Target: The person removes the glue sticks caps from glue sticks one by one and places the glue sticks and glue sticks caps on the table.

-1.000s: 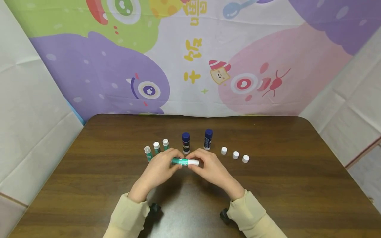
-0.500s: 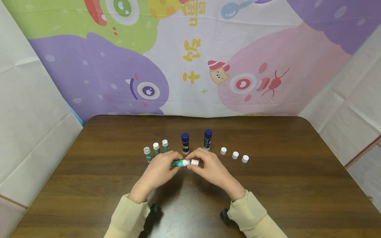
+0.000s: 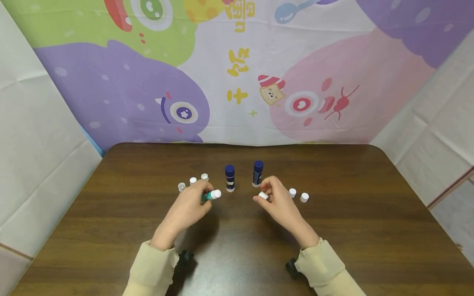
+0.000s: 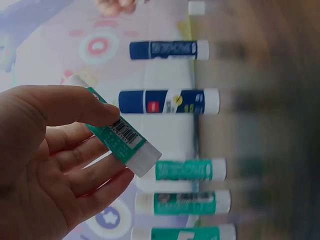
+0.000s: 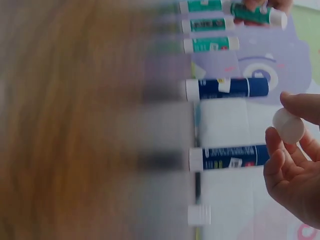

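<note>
- Hands (image 3: 190, 205) (image 3: 279, 205) pinch: left, green glue stick (image 3: 210, 196); right, white cap (image 3: 263, 195); apparently parted on purpose.
- Blue sticks (image 3: 230, 179) stand toward bench's (image 3: 237, 250) far edge, likely leaving room.

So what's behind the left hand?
Three green sticks. In the head view, only their white tops show past the left hand, which covers the rest; the right wrist view shows their green sides. Anything else it covers, I can't see.

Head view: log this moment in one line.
left hand: holds green glue stick | right hand: pinches white cap | stick and cap: apart | two blue glue sticks: upright on table
</note>
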